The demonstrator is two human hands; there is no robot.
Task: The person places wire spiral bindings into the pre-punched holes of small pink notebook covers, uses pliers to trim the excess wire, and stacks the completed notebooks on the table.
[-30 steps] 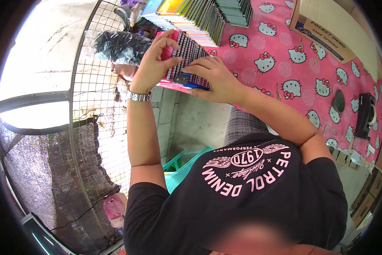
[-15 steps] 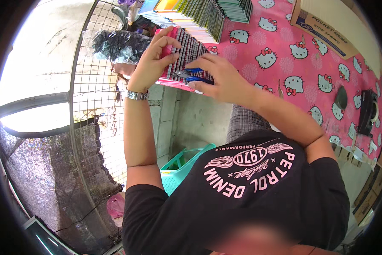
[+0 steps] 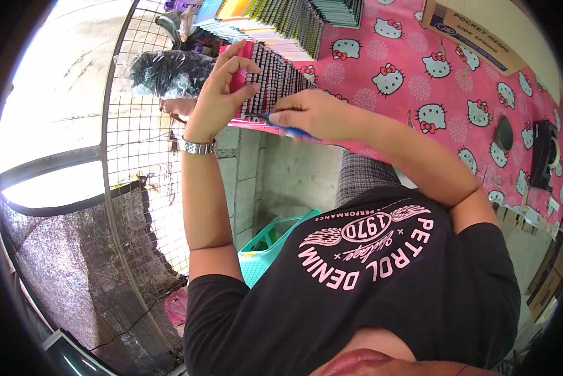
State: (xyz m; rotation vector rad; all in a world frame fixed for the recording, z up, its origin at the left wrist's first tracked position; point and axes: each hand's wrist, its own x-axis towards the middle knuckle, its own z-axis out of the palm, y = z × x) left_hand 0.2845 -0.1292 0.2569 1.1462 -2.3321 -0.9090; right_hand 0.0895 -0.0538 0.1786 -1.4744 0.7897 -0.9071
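Observation:
A stack of spiral notebooks [image 3: 272,75] with red-pink covers lies at the table's near left edge, its dark wire spines in close rows. My left hand [image 3: 222,94] grips the left side of this stack, with curled fingers and the thumb resting by the spines. Closed around blue-handled wire cutters [image 3: 300,133], my right hand [image 3: 316,116] is at the stack's near right corner. The cutters' dark tip points left at the nearest spines; the handles are blurred and partly covered by my fingers. Whether the jaws touch a wire cannot be made out.
Taller piles of spiral notebooks [image 3: 287,25] stand behind. Left of the stack sits a dark plastic-wrapped bundle [image 3: 168,72] against a wire grid [image 3: 121,125]. A cardboard box [image 3: 475,41] is at the far right of the pink patterned tablecloth [image 3: 369,75]. A turquoise basket [image 3: 256,266] stands below.
My right hand has turned and drawn slightly nearer to me, and the cutters' handles now point down to the right, closer together. My left hand stays on the notebooks. The view has shifted slightly.

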